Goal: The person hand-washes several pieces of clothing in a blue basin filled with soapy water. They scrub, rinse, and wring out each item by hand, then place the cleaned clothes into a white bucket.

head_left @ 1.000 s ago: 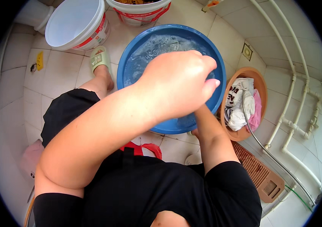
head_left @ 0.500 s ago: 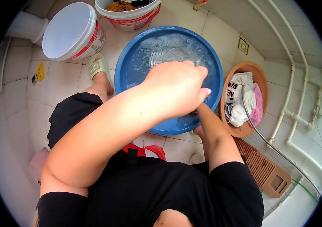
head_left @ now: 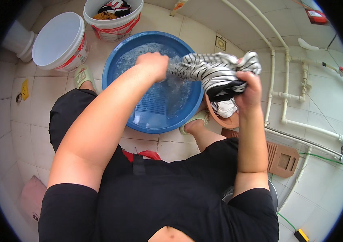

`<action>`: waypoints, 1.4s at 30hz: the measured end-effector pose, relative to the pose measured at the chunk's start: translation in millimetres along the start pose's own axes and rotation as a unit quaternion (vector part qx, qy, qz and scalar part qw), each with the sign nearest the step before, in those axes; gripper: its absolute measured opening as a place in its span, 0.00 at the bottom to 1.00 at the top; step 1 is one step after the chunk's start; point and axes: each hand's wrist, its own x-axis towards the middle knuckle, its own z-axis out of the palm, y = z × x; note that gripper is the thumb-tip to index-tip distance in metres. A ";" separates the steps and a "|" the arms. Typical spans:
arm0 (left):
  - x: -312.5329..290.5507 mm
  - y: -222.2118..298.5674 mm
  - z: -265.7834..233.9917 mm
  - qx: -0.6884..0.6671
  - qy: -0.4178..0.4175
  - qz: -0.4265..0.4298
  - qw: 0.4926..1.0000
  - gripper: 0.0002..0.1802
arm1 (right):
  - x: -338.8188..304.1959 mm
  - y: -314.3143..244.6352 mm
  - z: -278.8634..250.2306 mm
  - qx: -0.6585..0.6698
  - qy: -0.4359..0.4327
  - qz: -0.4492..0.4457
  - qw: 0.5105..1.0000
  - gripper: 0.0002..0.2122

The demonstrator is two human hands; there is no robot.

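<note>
A white garment with black stripes [head_left: 214, 66] and a solid black patch stretches between my hands, across the right side of a blue basin [head_left: 109, 105]. My right hand [head_left: 249, 90] is closed around its bunched right end, raised past the basin's rim. Over the water, my left hand [head_left: 152, 65] is closed at the garment's narrow, blurred left end; its fingertips are hidden behind the hand. Foamy water [head_left: 173, 97] fills the basin, and a ribbed washboard patch [head_left: 151, 104] shows through the water at its near side.
Right of the basin sits an orange tub [head_left: 230, 120] with clothes, partly covered. A brown washboard [head_left: 282, 159] lies closer in. One white bucket [head_left: 58, 40] stands far left; another bucket [head_left: 115, 30] holds clothes. White pipes [head_left: 272, 80] run along the right wall.
My hands were together over the basin; now my right hand is raised to the right, with the striped garment drawn out between them. My left hand stays over the water. The view has shifted.
</note>
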 end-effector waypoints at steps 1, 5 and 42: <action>-0.9 2.0 3.6 0.000 -0.010 -0.015 1.000 0.29 | -2.3 -14.2 3.3 -0.006 -0.001 -0.034 0.999 0.11; -1.6 14.6 2.7 -0.088 0.049 -0.008 0.995 0.49 | -17.9 -65.7 36.3 0.086 -0.024 -0.135 0.987 0.17; -53.5 44.5 -1.4 -0.853 0.060 0.136 0.500 0.17 | 13.6 120.4 -25.7 0.443 0.021 0.105 0.890 0.42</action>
